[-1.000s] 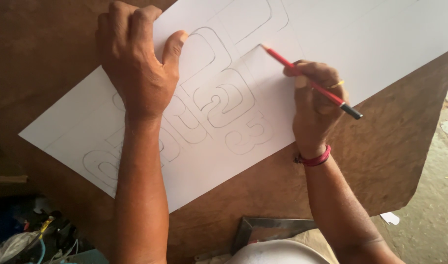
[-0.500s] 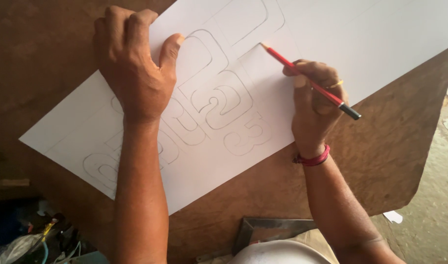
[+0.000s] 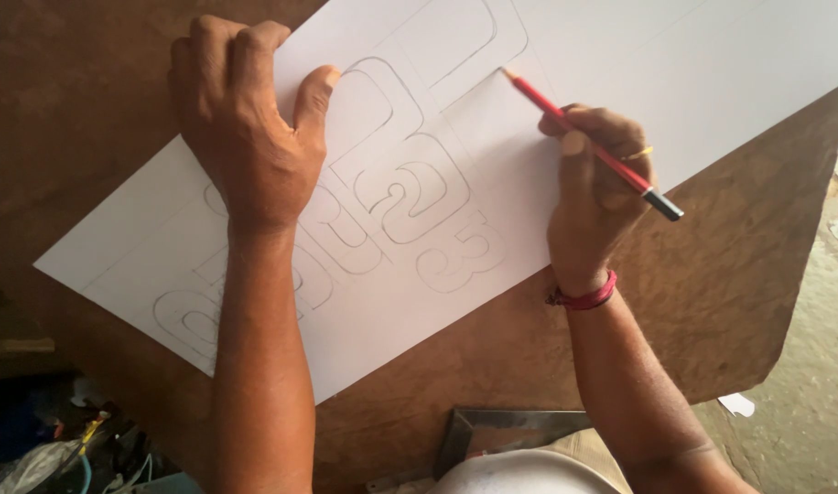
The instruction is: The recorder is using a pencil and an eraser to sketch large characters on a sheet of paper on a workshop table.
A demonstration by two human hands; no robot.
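A large white sheet of paper [image 3: 620,64] lies slanted on a brown wooden board [image 3: 712,302]. Rounded outline shapes are pencilled along its middle. My left hand [image 3: 245,119] presses flat on the sheet's upper left edge, thumb spread onto the paper. My right hand [image 3: 593,192] holds a red pencil [image 3: 588,146] with a black end. The pencil's tip touches the paper at an outline near the top centre. A red band circles my right wrist.
The board's edge runs along the lower right, with grey ground [image 3: 821,366] beyond it. A metal square-shaped frame [image 3: 492,434] lies below the board near my body. Cluttered tools and wires [image 3: 62,448] sit at the lower left.
The pencil tip has hardly shifted along the outline. My left hand stays pressed on the paper in the same place.
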